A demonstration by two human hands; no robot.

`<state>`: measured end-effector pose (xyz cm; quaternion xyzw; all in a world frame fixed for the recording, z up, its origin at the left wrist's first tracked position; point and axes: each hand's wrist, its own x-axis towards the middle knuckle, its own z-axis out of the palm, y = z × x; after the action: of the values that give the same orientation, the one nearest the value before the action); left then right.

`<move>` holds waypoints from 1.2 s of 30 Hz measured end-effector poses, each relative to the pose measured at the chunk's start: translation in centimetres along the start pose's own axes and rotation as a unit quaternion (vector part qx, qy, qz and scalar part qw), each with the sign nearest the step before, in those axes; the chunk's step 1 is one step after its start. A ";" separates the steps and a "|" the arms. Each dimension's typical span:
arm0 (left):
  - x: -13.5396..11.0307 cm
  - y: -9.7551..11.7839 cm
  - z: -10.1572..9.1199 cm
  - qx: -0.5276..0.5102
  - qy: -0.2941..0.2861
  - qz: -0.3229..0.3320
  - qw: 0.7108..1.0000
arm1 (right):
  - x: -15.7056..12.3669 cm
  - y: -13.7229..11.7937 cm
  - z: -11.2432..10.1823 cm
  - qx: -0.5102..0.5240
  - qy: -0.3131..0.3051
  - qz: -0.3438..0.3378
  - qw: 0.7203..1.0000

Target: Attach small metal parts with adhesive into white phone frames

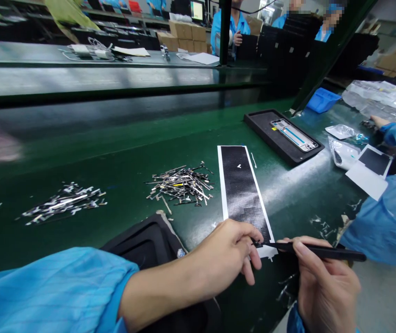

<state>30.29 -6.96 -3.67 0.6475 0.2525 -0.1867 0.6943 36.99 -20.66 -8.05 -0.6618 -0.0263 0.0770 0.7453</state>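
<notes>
My left hand [230,247] hovers at the near end of a long black sheet with white edges [241,187], fingers curled and pinched close to the tip of black tweezers [317,252]. My right hand [322,282] grips those tweezers, whose point meets the left fingertips; whatever small piece sits between them is too tiny to name. A pile of thin metal strips [182,185] lies just beyond my left hand on the green table [121,152]. A second, flatter pile of strips [62,201] lies to the far left.
A black tray [263,127] holding a phone frame [294,135] sits at the right. Under my left forearm lies another black tray [149,243]. A co-worker's blue sleeve [388,222] is at the right, near plastic bags [378,97] and a blue bin [322,99]. More people stand at the back.
</notes>
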 end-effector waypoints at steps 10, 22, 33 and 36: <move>0.1 -0.4 -0.2 -0.016 -0.018 0.008 1.000 | 0.0 0.1 0.1 -0.017 0.008 -0.004 1.000; 0.0 -0.3 -0.1 -0.010 -0.015 -0.010 1.000 | -0.1 0.2 0.2 -0.029 0.017 -0.018 0.999; -0.1 -0.1 -0.2 -0.004 -0.011 -0.014 1.000 | 0.0 0.2 0.5 -0.027 0.020 -0.009 0.999; -0.1 -0.1 -0.2 -0.001 -0.014 -0.009 1.000 | 0.0 0.3 0.5 -0.039 0.022 -0.023 0.999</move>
<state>30.18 -6.77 -3.68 0.6417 0.2492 -0.2013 0.6969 36.90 -20.17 -8.27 -0.6914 -0.0283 0.0448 0.7205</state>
